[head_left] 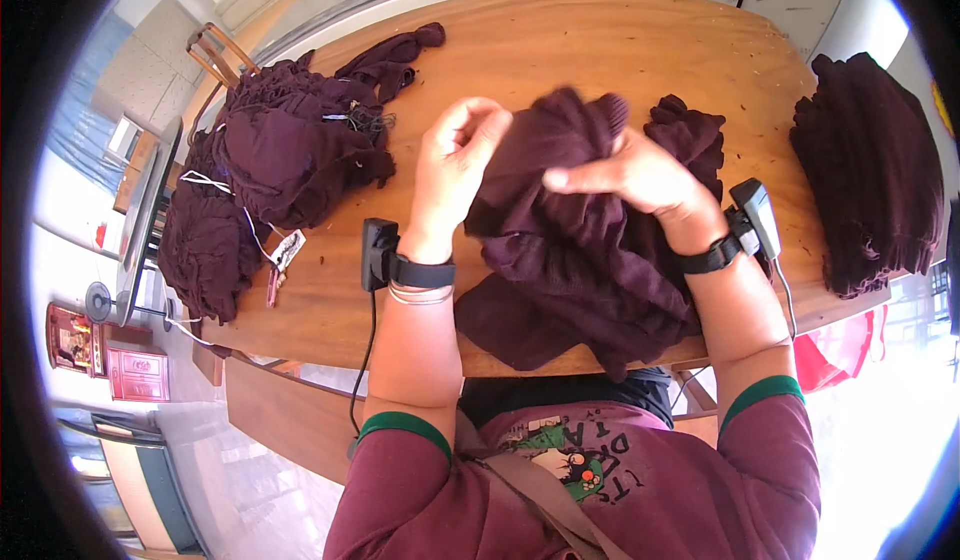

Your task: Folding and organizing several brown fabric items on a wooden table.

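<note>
From the head view, I look down on a brown wooden surface with both of the wearer's bare hands above it. The dark maroon knit garment is at the middle of the near edge, bunched into loose folds, its upper part raised between the hands and its lower part spread on the surface. I see the right hand gripping it from the right, thumb laid across the front of the cloth and the other fingers partly hidden by it. The left hand is just beside the upper left of the garment, fingers curled in toward the thumb; I cannot tell whether it pinches any cloth.

Just beyond the right hand I make out another maroon piece, crumpled. Well to my right lies a tall stack of maroon knits, laid lengthwise near the surface's edge. On the left I have a large heap of maroon cloth, with a white cord running over it to a small tag. A narrow rolled piece lies beyond that heap. Each wrist carries a black band with a small device.
</note>
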Motion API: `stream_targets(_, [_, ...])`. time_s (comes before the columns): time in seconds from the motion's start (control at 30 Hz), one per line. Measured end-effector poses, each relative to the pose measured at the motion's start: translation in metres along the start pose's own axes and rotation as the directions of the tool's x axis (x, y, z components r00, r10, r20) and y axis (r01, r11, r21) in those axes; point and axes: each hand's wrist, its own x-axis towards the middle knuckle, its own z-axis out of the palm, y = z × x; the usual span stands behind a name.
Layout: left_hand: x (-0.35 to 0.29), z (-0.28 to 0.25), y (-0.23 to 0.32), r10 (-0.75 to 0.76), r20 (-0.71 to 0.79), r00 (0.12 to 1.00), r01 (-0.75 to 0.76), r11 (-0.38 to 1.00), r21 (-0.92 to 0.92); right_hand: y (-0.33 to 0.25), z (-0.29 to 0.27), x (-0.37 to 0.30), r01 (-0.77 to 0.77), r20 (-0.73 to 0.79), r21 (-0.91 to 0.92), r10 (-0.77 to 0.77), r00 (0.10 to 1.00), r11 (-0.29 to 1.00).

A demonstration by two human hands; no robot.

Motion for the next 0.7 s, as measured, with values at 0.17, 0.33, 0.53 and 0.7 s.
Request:
stream_targets(0.17, [-0.001,0.008,0.001,-0.248,0.393,0.886,0.252,0.967,0.041,0.000,-0.027,0.006,0.211,-0.389,0.335,-0.069,0.919,0.918])
stream_targets(0.33, [0.003,0.007,-0.009,-0.134,0.158,0.978,0.138,0.990,-0.014,0.004,-0.020,0.006,0.147,-0.207,0.002,-0.143,0.968,0.989])
stream_targets(0.53, [0.001,0.020,0.006,0.117,0.009,0.993,-0.115,0.951,0.287,0.019,-0.005,0.009,0.009,0.000,-0.383,-0.009,1.000,0.924])
stream_targets(0.7, [0.001,0.005,-0.003,-0.042,0.182,0.982,0.025,0.995,0.096,0.018,-0.017,0.004,-0.029,-0.044,-0.091,0.025,0.999,0.995])
